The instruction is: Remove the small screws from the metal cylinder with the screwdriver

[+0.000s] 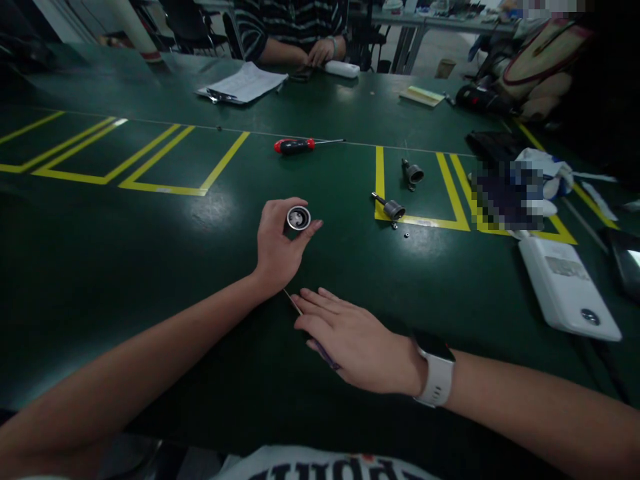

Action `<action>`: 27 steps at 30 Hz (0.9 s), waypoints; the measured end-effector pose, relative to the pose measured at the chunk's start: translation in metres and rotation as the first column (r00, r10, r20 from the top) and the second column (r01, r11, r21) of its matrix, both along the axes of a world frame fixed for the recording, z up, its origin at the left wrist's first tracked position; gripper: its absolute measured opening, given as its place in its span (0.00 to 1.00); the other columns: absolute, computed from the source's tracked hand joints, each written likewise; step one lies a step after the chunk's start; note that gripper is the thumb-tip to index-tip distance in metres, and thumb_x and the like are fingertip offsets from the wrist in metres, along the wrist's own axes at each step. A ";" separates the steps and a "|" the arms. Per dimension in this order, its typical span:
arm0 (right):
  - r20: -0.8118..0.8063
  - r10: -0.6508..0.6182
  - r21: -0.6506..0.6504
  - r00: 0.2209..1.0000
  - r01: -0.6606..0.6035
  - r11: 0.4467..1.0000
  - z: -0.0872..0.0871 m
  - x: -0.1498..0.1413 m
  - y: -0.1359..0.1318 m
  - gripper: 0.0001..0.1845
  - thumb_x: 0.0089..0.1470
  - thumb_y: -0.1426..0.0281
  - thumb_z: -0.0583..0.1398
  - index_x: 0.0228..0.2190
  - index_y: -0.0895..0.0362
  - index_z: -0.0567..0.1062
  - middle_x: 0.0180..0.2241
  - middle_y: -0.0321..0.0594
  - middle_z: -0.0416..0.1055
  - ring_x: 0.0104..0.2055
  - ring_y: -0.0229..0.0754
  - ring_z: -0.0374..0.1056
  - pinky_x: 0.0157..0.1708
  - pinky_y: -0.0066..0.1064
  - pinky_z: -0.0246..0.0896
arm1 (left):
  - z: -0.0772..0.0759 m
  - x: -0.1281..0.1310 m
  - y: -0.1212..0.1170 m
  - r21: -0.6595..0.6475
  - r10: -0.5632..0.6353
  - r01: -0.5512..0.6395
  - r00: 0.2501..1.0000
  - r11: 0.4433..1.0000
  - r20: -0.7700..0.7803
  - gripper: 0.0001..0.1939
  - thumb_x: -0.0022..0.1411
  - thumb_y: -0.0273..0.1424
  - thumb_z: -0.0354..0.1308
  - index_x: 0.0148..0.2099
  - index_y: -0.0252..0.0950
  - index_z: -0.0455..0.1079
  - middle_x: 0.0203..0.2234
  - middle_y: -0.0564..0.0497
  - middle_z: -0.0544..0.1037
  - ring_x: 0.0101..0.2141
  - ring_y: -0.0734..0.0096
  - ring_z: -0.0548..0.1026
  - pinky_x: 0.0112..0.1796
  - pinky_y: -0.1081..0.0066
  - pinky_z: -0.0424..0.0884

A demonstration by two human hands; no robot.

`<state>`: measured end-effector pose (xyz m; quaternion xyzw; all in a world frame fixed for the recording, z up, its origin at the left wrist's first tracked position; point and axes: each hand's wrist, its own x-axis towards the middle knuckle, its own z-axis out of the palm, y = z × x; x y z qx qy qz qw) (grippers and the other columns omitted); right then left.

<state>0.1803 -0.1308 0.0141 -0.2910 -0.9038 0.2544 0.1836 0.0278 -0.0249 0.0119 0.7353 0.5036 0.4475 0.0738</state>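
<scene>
My left hand [281, 243] is closed around a short round metal housing [299, 218], thumb and fingers on either side of it. Its open end faces me, and pale parts show inside the ring. Nearer to me, my right hand [345, 333] lies low over the table, holding a slim screwdriver [326, 355] with a purple handle. The thin shaft comes out by the fingertips and points toward my left wrist; the palm hides most of the handle. To the right lie two metal cup-shaped parts with stems, one nearer [393, 209] and one farther [414, 173].
Small nuts [407, 235] lie near the cup-shaped parts. Beyond my hands is a red-and-black screwdriver [296, 146]. A white power bank [567, 287] sits at right, a clipboard with papers [245, 85] farther back. Across the green table [210, 253] rests a person's hands [323, 51].
</scene>
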 end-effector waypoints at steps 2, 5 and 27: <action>0.054 0.057 0.017 0.997 -0.058 0.998 0.002 0.007 -0.009 0.14 0.60 0.76 0.50 0.48 0.62 0.67 0.59 0.54 0.58 0.64 0.47 0.48 0.62 0.44 0.47 | 0.007 -0.006 -0.002 -0.064 0.020 -0.016 0.998 0.998 0.064 0.13 0.55 0.36 0.61 0.42 0.40 0.65 0.37 0.51 0.72 0.37 0.68 0.71 0.37 0.67 0.69; 0.106 0.098 0.016 0.990 -0.101 0.995 0.006 0.023 -0.024 0.14 0.60 0.77 0.51 0.47 0.61 0.69 0.58 0.52 0.60 0.64 0.47 0.49 0.62 0.43 0.49 | 0.019 -0.017 -0.010 -0.183 0.024 0.018 0.974 0.983 0.226 0.14 0.53 0.35 0.62 0.42 0.40 0.66 0.35 0.53 0.73 0.35 0.69 0.72 0.36 0.68 0.70; -0.413 -0.713 -0.737 0.567 0.251 0.627 -0.001 0.072 -0.035 0.16 0.59 0.68 0.54 0.22 0.54 0.75 0.21 0.35 0.70 0.31 0.40 0.67 0.54 0.47 0.56 | 0.038 0.015 -0.073 -0.531 0.025 0.563 0.671 0.633 0.741 0.16 0.56 0.24 0.56 0.47 0.39 0.71 0.45 0.48 0.76 0.47 0.61 0.74 0.47 0.58 0.74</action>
